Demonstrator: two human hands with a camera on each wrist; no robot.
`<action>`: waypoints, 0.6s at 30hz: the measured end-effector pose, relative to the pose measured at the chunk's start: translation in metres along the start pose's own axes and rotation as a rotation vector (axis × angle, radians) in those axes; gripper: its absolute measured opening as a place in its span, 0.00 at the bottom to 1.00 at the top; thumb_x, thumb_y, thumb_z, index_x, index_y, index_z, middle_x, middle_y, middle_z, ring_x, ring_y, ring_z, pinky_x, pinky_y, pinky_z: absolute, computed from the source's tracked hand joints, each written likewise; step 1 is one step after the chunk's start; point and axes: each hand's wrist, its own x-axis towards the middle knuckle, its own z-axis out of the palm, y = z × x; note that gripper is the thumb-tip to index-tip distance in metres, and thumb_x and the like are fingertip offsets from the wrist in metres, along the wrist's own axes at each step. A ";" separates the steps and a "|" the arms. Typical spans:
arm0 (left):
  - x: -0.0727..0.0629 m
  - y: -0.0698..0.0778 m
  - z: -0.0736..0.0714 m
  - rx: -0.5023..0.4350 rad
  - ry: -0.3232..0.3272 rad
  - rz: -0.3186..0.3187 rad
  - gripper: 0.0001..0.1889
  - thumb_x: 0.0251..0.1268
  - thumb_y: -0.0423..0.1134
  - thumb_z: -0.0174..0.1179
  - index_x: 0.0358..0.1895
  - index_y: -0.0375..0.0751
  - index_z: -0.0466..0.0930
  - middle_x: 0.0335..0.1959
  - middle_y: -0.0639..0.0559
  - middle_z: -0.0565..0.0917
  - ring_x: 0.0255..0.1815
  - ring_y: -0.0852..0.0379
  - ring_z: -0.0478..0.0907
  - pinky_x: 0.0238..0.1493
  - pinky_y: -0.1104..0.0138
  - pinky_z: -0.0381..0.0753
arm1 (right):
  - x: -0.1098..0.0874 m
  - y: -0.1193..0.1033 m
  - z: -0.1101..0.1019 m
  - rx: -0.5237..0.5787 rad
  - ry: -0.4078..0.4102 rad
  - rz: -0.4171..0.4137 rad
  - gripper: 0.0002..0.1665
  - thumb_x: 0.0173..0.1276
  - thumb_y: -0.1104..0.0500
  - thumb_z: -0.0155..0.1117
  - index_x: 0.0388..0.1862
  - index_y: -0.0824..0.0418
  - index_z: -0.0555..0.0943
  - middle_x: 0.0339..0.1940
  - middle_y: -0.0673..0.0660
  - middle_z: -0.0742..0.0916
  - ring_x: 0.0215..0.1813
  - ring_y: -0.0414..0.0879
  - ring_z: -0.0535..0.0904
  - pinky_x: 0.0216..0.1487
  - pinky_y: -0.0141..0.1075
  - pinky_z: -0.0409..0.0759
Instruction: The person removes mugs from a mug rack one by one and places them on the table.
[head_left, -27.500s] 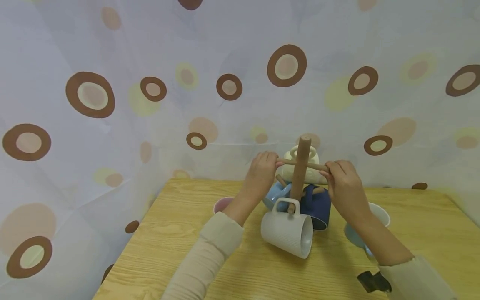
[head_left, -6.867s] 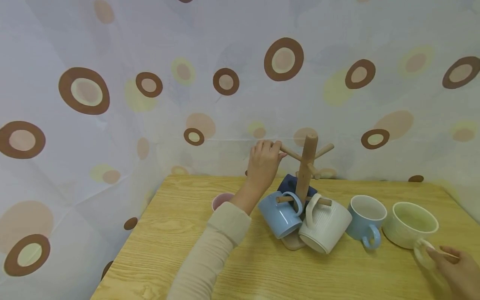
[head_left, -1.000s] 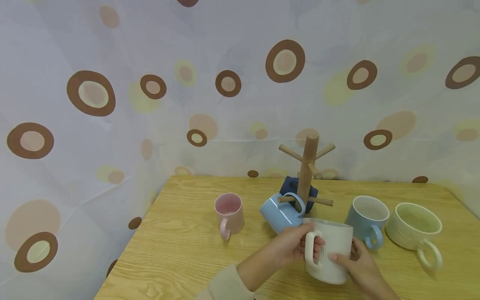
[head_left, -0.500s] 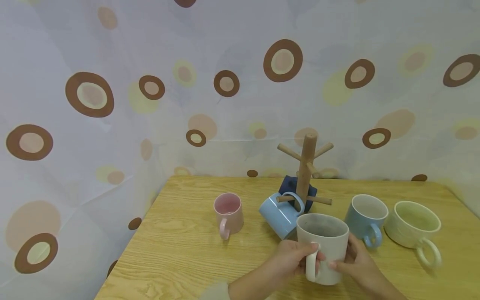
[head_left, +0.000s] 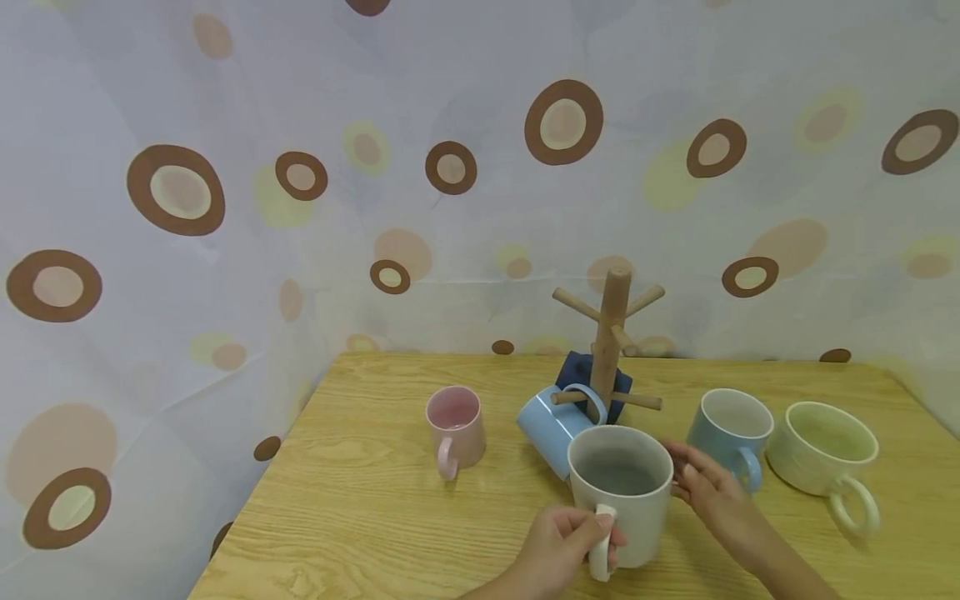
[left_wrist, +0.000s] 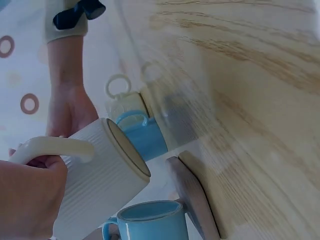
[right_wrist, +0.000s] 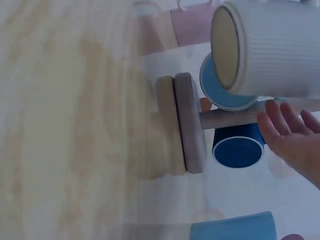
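Observation:
My left hand [head_left: 558, 542] grips the handle of a white ribbed mug [head_left: 637, 521], which is upright with its mouth up. In the left wrist view the underside of the mug shows, raised off the table. Beside the mug's right side, my right hand [head_left: 712, 496] is open, its fingers near the wall; the right wrist view shows a gap between these fingers [right_wrist: 277, 125] and the mug. Behind stands a wooden mug tree [head_left: 609, 342]. A light blue mug [head_left: 551, 425] hangs tilted from a low peg, and a dark blue mug [head_left: 573, 367] is partly hidden behind the post.
A pink mug [head_left: 461, 437] stands on the wooden table [head_left: 360, 500] left of the tree. To the right stand a blue mug [head_left: 720, 437] with a white inside and a wide pale green cup [head_left: 802, 462], close together. A patterned curtain [head_left: 465, 83] hangs behind the table.
The white mug came off the tree's low peg, was turned mouth up and shifted left. My right hand has come away from its side. Earlier, the pale green cup was set down at right.

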 end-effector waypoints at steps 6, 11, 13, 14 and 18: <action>-0.010 -0.004 -0.014 -0.011 -0.034 0.016 0.21 0.68 0.39 0.51 0.38 0.15 0.75 0.21 0.50 0.76 0.26 0.64 0.72 0.37 0.74 0.71 | 0.021 -0.009 0.003 -0.646 0.357 0.073 0.14 0.69 0.66 0.51 0.52 0.68 0.73 0.44 0.45 0.83 0.45 0.31 0.77 0.42 0.15 0.70; -0.017 -0.005 -0.022 -0.015 -0.032 0.033 0.20 0.68 0.37 0.50 0.38 0.14 0.74 0.21 0.38 0.75 0.26 0.64 0.72 0.36 0.74 0.71 | 0.037 -0.006 0.004 -0.988 0.335 -0.038 0.23 0.64 0.63 0.60 0.52 0.77 0.71 0.47 0.72 0.79 0.48 0.63 0.74 0.51 0.45 0.73; -0.020 -0.006 -0.024 -0.010 -0.029 0.045 0.20 0.68 0.36 0.50 0.38 0.13 0.74 0.21 0.29 0.73 0.25 0.65 0.72 0.35 0.75 0.71 | 0.042 -0.004 0.004 -1.049 0.321 -0.088 0.23 0.63 0.63 0.61 0.52 0.79 0.70 0.47 0.73 0.79 0.49 0.66 0.72 0.48 0.56 0.70; -0.021 -0.005 -0.026 -0.004 -0.029 0.055 0.20 0.68 0.36 0.50 0.38 0.13 0.73 0.23 0.23 0.71 0.25 0.65 0.72 0.36 0.75 0.71 | 0.044 -0.003 0.004 -1.069 0.317 -0.101 0.24 0.63 0.63 0.61 0.52 0.79 0.70 0.47 0.73 0.78 0.50 0.66 0.71 0.49 0.57 0.69; -0.026 -0.005 -0.032 0.030 -0.021 0.087 0.21 0.68 0.38 0.50 0.37 0.13 0.73 0.26 0.18 0.69 0.26 0.67 0.72 0.36 0.76 0.70 | 0.052 0.000 0.002 -1.147 0.307 -0.187 0.23 0.59 0.66 0.64 0.49 0.79 0.72 0.43 0.71 0.80 0.48 0.64 0.72 0.50 0.55 0.69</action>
